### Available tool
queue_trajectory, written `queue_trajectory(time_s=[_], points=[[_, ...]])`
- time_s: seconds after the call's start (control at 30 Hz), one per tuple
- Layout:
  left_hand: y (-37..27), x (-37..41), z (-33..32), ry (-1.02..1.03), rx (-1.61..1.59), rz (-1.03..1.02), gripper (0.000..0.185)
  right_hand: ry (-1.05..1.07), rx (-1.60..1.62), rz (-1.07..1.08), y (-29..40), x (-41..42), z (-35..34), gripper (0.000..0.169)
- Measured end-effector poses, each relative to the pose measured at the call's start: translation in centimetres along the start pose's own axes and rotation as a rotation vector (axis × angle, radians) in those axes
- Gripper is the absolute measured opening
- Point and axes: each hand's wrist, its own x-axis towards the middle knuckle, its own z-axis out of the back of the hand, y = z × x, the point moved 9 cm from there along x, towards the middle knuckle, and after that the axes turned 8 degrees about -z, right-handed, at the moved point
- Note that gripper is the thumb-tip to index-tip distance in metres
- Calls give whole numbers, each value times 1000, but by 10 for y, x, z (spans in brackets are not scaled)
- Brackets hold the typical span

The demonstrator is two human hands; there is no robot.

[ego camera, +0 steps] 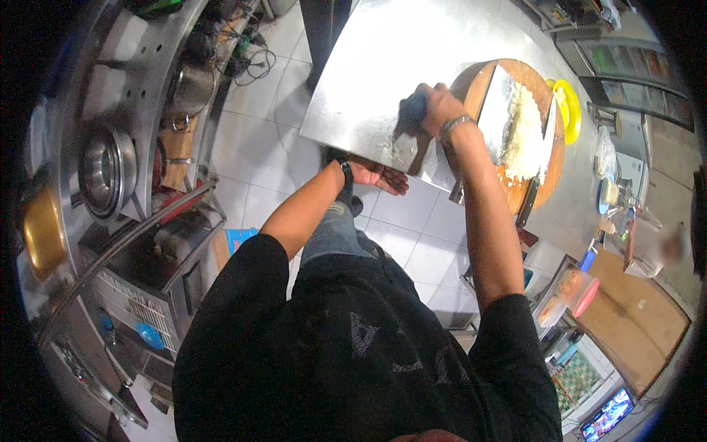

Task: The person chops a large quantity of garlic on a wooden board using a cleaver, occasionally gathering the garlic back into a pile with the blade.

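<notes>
My right hand [440,108] is low over the steel table [359,94], its fingers curled. Beside its fingers is a dark patch; whether this is a held cloth or a shadow and reflection, I cannot tell. Palm up and fingers spread, my left hand [381,175] hangs just below the table's near edge. A few pale crumbs [393,148] lie on the steel close to that edge. Right of my right forearm, a round wooden chopping board [479,83] carries a broad blade [494,102], a heap of finely chopped white food [522,132] and a black-handled knife [529,201].
A yellow plate [571,113] stands beyond the board. Farther right are a clear plastic bag [605,154], containers with a red lid [586,297] and a person [643,254]. To the left, a steel shelf holds metal bowls [107,171] and a pot [190,88].
</notes>
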Motion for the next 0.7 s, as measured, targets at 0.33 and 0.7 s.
queue_trajectory(time_s=[0.33, 0.7], points=[[0, -6, 17, -46, -10, -24, 75, 69, 64, -224, 10, -16, -40, 71], [-1, -5, -5, -27, -90, 18, 72, -408, -254, 280, 49, -9, -49, 40]])
